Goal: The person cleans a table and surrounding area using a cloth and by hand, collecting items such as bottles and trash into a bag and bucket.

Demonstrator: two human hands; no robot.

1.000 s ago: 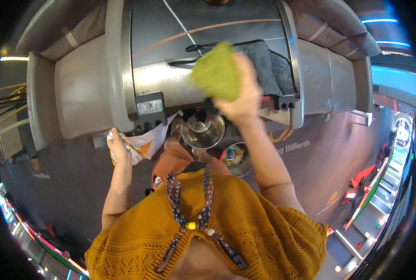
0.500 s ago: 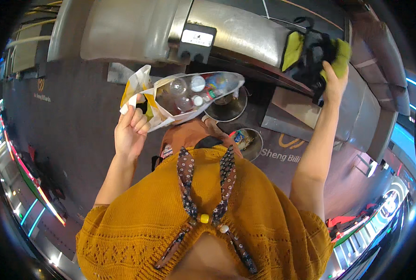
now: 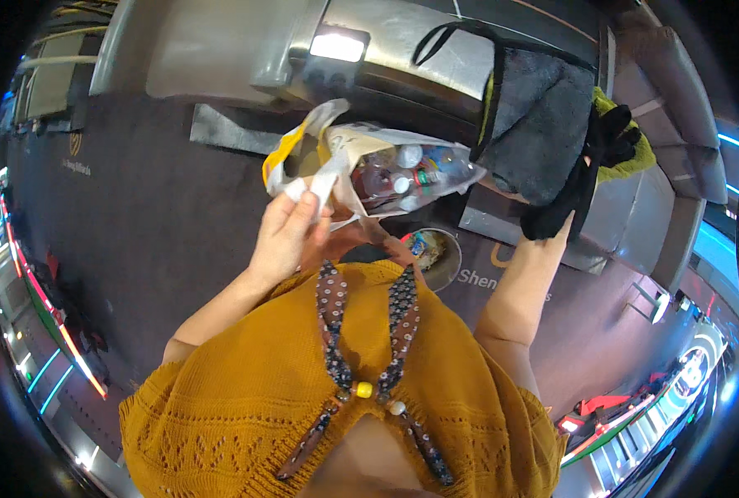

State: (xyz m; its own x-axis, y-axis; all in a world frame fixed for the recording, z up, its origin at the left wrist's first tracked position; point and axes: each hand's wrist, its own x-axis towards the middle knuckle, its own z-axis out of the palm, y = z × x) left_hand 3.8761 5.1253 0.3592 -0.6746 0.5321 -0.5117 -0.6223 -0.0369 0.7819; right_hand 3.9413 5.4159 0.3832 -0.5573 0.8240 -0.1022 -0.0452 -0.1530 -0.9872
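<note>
My left hand [image 3: 280,239] pinches the handle of a white and yellow plastic bag [image 3: 353,143]. Inside the bag lie several clear plastic bottles [image 3: 378,180], some with white caps. Out to the right, my right hand [image 3: 555,236] is mostly covered by dark fabric. It grips a bundle of cloths [image 3: 539,116], made up of a dark grey fuzzy cloth, yellow-green cloth [image 3: 625,166] and black fabric with a loop strap. The bundle hangs before the metal ledge and the grey seat, and most of the right fingers are hidden.
A round metal bin [image 3: 447,267] holding litter stands on the dark floor below the bag. Grey padded seats [image 3: 212,51] line the far side, joined by a brushed-metal ledge [image 3: 419,51] with a black box on it. A grey step [image 3: 494,217] sits under the bundle.
My left hand and the bag have moved right, now covering the upper bin. My right hand has come lower and nearer, and the cloth bundle has spread out, showing its grey side.
</note>
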